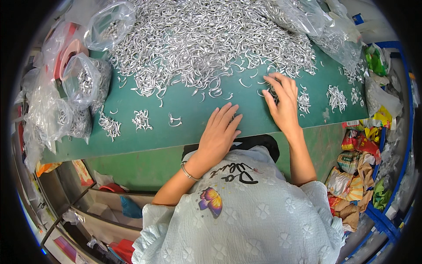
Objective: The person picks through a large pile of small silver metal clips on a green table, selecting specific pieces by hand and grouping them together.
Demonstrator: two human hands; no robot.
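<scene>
A large heap of small curved silver metal pieces [189,39] covers the far half of the green table [176,141]. My left hand [220,132] rests at the near edge with fingers stretched out and nothing visible in it. Right of it, my right hand [285,103] reaches toward the heap's near edge, its thumb apart from the bent fingers. A few pieces lie by and partly under those fingers. Beside that hand sits a small pile of pieces [303,102]. Left of my left hand are a few pieces [174,119] and another small pile [141,120].
Clear plastic bags of pieces [81,88] line the left side. Another filled bag [338,39] lies at the far right, near a small pile [336,98]. Colourful packages [347,185] fill a blue-framed rack on the right. A shelf [114,202] stands below left.
</scene>
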